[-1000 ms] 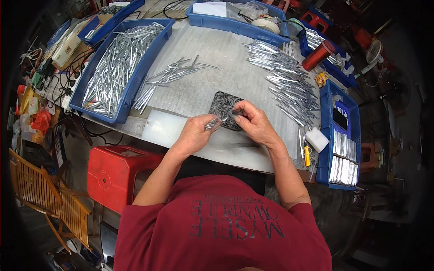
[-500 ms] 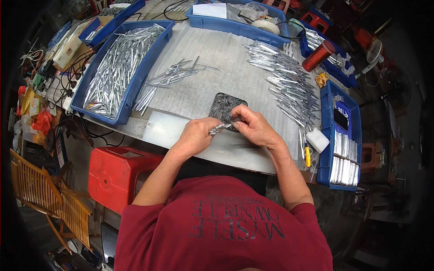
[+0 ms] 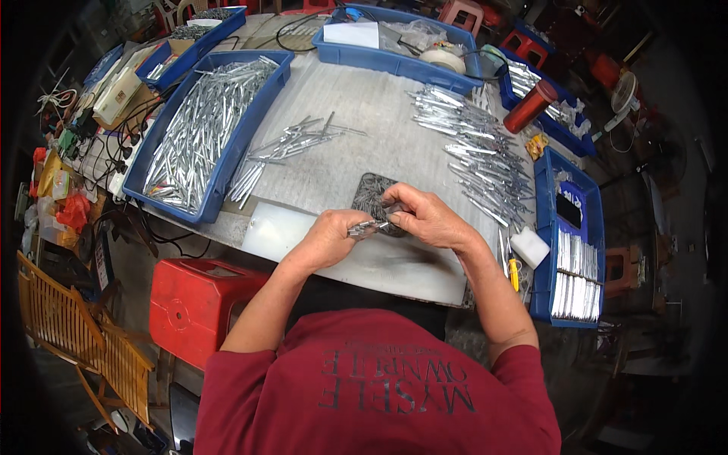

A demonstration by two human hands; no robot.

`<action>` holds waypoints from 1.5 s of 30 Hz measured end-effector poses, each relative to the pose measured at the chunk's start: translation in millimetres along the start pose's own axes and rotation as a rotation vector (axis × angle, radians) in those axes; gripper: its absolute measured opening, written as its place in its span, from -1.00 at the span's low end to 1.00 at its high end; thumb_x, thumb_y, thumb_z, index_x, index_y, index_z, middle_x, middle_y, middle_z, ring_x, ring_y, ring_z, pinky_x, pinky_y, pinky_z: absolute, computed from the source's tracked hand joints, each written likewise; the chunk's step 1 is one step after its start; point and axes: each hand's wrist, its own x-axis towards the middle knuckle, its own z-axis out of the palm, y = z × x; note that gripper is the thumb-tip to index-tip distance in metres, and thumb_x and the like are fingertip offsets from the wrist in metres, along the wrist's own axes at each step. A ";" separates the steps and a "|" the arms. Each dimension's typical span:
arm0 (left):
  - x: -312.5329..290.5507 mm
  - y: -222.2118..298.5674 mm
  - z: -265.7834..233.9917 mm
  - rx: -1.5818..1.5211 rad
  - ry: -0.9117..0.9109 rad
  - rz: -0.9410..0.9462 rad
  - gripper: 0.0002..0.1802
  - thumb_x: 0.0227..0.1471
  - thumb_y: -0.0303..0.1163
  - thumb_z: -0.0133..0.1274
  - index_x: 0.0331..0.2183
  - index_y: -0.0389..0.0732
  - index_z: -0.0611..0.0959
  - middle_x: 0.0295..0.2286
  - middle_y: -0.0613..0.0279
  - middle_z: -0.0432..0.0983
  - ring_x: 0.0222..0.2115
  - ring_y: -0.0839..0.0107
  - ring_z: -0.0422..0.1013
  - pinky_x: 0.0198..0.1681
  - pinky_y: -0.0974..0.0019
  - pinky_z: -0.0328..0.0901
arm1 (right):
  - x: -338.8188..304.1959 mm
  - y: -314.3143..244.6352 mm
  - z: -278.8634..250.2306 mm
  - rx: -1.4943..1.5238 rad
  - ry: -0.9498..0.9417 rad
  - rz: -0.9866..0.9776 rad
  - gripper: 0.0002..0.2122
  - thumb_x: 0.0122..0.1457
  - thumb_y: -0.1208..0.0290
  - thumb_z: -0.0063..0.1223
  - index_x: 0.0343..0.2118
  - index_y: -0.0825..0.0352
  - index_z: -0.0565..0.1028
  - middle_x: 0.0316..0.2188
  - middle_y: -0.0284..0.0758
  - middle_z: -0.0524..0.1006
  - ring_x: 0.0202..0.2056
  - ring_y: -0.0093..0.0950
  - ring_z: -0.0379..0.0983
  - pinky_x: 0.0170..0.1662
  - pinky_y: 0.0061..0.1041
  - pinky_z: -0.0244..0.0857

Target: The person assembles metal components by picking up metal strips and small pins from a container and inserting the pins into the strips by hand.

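Note:
Above the white board (image 3: pixel 274 231) at the table's front edge, my left hand (image 3: pixel 327 240) is closed around a small bunch of silvery metal rods (image 3: pixel 364 228), their ends poking out to the right. My right hand (image 3: pixel 431 220) meets those ends, thumb and fingers pinched together; what they pinch is too small to make out. Just beyond both hands lies a dark tray (image 3: pixel 370 175) full of small grey metal pieces, partly covered by my right hand.
Left of the mat stands a blue bin (image 3: pixel 210 210) heaped with metal rods. Loose rods (image 3: pixel 292 140) lie beside it, and a large spread of rods (image 3: pixel 485 163) covers the right. A white bottle (image 3: pixel 529 247), yellow-handled tool (image 3: pixel 514 274) and red cylinder (image 3: pixel 530 106) are also there.
The whole view has shifted slightly, with the table lower in the picture. My right fingertips stay by the rod ends with a small change of pose; my left hand keeps its hold.

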 end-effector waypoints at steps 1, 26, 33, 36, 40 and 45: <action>-0.6 0.4 0.3 -0.063 0.052 -0.016 -0.86 -0.20 -0.59 0.03 -0.44 -0.29 0.55 -0.52 0.10 0.48 -0.46 0.36 0.41 -0.38 0.38 0.26 | 1.2 3.0 -0.2 -0.005 -0.003 -0.007 -0.79 0.00 0.47 -0.09 -0.27 0.39 0.32 -0.41 -0.21 0.44 -0.36 -0.40 0.38 -0.28 -0.46 0.23; 31.9 19.5 -15.7 0.125 -0.009 -0.216 -0.80 -0.08 -0.37 -0.01 -0.52 -0.34 0.47 -0.61 -0.01 0.38 -0.58 0.17 0.31 -0.46 0.25 0.19 | -25.9 75.9 22.9 0.217 0.634 -0.016 -0.82 0.07 0.37 -0.11 -0.41 0.42 0.38 -0.69 -0.32 0.36 -0.63 -0.60 0.23 -0.55 -0.58 0.14; 94.3 -5.0 -22.4 -0.424 -0.229 -0.304 -0.82 -0.01 -0.33 -0.05 -0.55 -0.21 0.43 -0.72 0.34 0.34 -0.68 0.57 0.20 -0.61 0.46 0.12 | -29.3 100.8 20.4 0.164 0.741 0.035 -0.83 0.06 0.39 -0.10 -0.40 0.41 0.39 -0.66 -0.23 0.41 -0.61 -0.49 0.34 -0.53 -0.53 0.19; 124.2 -0.1 -21.1 -0.580 -0.245 -0.383 -0.80 0.01 -0.33 -0.08 -0.56 -0.22 0.42 -0.71 0.30 0.33 -0.69 0.53 0.30 -0.70 0.50 0.17 | -27.5 98.8 23.8 0.049 0.736 -0.007 -0.86 0.04 0.41 -0.10 -0.43 0.41 0.38 -0.61 -0.14 0.43 -0.56 -0.26 0.39 -0.48 -0.41 0.23; 171.4 -0.1 -11.8 -0.433 -0.288 -0.438 -0.82 0.01 -0.34 -0.08 -0.53 -0.23 0.41 -0.69 0.28 0.34 -0.68 0.47 0.38 -0.69 0.47 0.26 | -25.3 99.1 23.3 -0.031 0.723 -0.072 -0.89 0.03 0.44 -0.11 -0.45 0.39 0.37 -0.62 -0.14 0.42 -0.54 -0.21 0.37 -0.47 -0.36 0.23; 227.3 4.9 17.9 -0.158 -0.287 -0.343 -0.81 -0.02 -0.32 -0.05 -0.48 -0.27 0.44 -0.61 0.17 0.42 -0.62 0.39 0.41 -0.60 0.37 0.29 | -26.2 101.6 20.5 -0.049 0.766 -0.092 -0.92 0.01 0.48 -0.11 -0.47 0.38 0.35 -0.64 -0.15 0.40 -0.55 -0.19 0.35 -0.48 -0.32 0.21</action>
